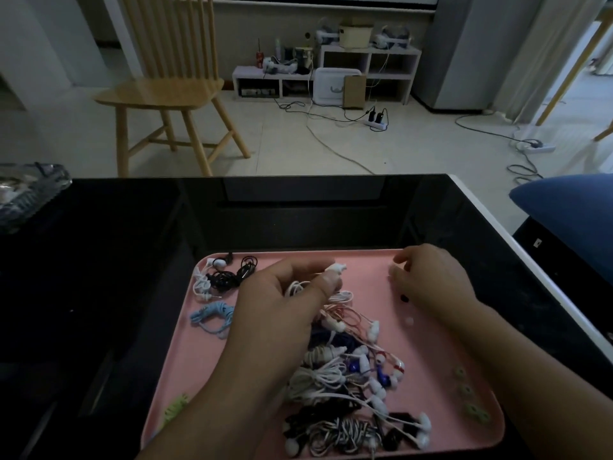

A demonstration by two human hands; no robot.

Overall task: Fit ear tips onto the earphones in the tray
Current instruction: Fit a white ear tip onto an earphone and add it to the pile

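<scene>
Home living room: wooden chair (pixel 166 78), low white shelf unit (pixel 331 71) (cluttered), power strip (pixel 376 124) on tiled floor.

A wooden chair (pixel 169 78) stands beyond the black table (pixel 99 260), near a low white shelf (pixel 331 66).

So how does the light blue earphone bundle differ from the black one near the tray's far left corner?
The light blue bundle is one pale colour; the black bundle is dark and tangled with a white cord. The blue one lies nearer the person, the black one farther back by the pink tray corner. The blue one lies partly behind the left hand; the black one is fully in view. Both lie coiled and untouched on the tray.
</scene>
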